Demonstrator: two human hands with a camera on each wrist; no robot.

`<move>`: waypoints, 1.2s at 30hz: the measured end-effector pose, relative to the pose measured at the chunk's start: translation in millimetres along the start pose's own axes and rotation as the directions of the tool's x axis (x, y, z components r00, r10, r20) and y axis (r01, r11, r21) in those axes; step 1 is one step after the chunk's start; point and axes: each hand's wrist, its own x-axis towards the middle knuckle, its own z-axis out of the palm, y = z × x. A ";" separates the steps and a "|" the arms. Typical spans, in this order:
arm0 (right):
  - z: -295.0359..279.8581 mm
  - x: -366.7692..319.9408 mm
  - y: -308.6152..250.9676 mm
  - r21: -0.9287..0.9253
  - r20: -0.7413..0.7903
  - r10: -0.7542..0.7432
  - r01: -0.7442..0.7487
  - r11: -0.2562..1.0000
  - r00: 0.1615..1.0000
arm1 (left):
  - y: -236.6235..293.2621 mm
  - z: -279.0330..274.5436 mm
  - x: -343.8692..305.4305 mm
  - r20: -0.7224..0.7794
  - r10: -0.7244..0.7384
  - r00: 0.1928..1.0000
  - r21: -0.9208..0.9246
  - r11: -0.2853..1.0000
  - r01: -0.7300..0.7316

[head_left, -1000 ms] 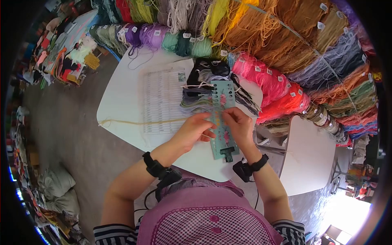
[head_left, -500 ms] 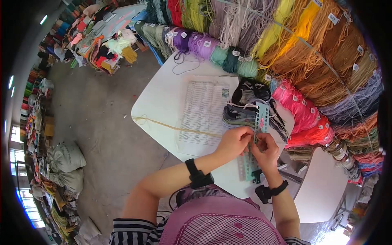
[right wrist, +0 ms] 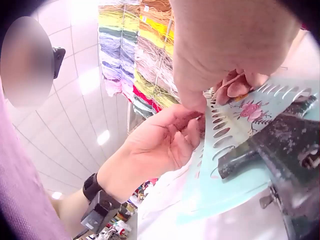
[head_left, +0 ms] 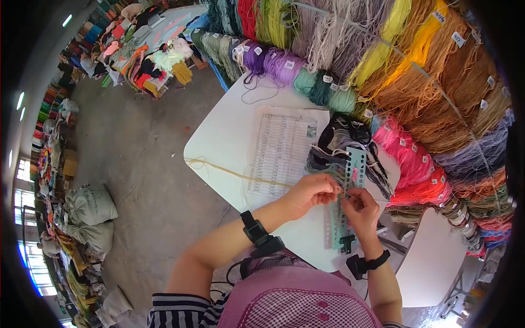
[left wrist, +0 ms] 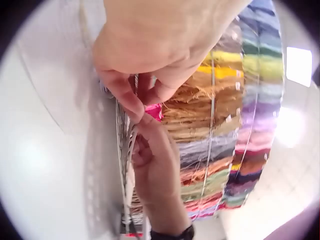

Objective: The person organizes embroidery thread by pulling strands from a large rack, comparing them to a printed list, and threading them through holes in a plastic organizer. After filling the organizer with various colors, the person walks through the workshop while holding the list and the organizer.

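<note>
Together, left hand (head_left: 313, 195) and right hand (head_left: 362, 211) work at the holed card (head_left: 356, 164), each grip pinched, seemingly on thread (head_left: 343, 192).

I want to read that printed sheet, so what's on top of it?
A yellow strand crosses the lower rows of the printed sheet, and thread bundles overlap its right side. Whatever lies beneath those, or behind the left hand, can't be seen.

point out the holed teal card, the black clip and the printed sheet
Holed teal card (head_left: 356, 157): head view, on its upper end.
Black clip (right wrist: 277, 142): right wrist view, on its body.
Printed sheet (head_left: 281, 150): head view, near its middle.
</note>
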 end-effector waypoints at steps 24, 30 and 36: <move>2.2 4.5 -8.7 -0.179 0.021 0.066 -0.061 0.982 0.998 | 152.8 -134.7 -109.8 -0.419 0.137 0.898 -0.080 0.979 -0.187; 16.1 1.8 -6.4 -0.351 -0.073 0.018 -0.042 0.935 0.997 | 200.7 -170.3 -116.1 -0.484 0.506 0.714 0.638 0.762 -0.108; 39.6 3.5 -5.2 -0.179 0.019 -0.031 0.034 0.983 0.999 | 265.8 -50.6 -107.6 0.087 0.758 0.646 0.985 0.030 -0.168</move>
